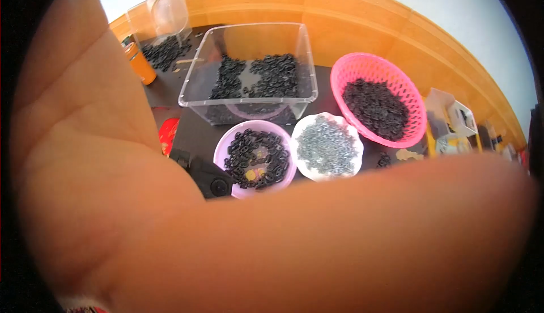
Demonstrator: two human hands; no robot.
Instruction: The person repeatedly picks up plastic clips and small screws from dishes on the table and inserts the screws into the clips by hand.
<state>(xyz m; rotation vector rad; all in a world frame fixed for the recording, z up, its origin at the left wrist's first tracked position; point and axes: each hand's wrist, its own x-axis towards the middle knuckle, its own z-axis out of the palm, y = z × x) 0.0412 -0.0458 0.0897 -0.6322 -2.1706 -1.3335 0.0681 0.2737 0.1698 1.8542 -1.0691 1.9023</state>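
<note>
One bare hand, seemingly my left hand [136, 211], fills the left side and bottom of the view, very close to the camera. Its digits are spread wide, one rising at the left, another stretching right. Nothing is visible in its grasp. Beyond it stand a lilac bowl [221, 149] of small black rings, a white scalloped dish [357, 157] with small shiny metal pieces, and a pink basket [416, 103] full of black pieces. Behind them is a clear plastic bin [195, 102] with black pieces in two piles. My right hand is out of view.
A black object with a round part [218, 185] adjoins the lilac bowl. At the back left are an orange cylinder [139, 64], a clear container [170, 15] and loose black pieces [164, 52]. More containers [453, 114] stand at the right. Orange wood panelling [351, 24] runs behind.
</note>
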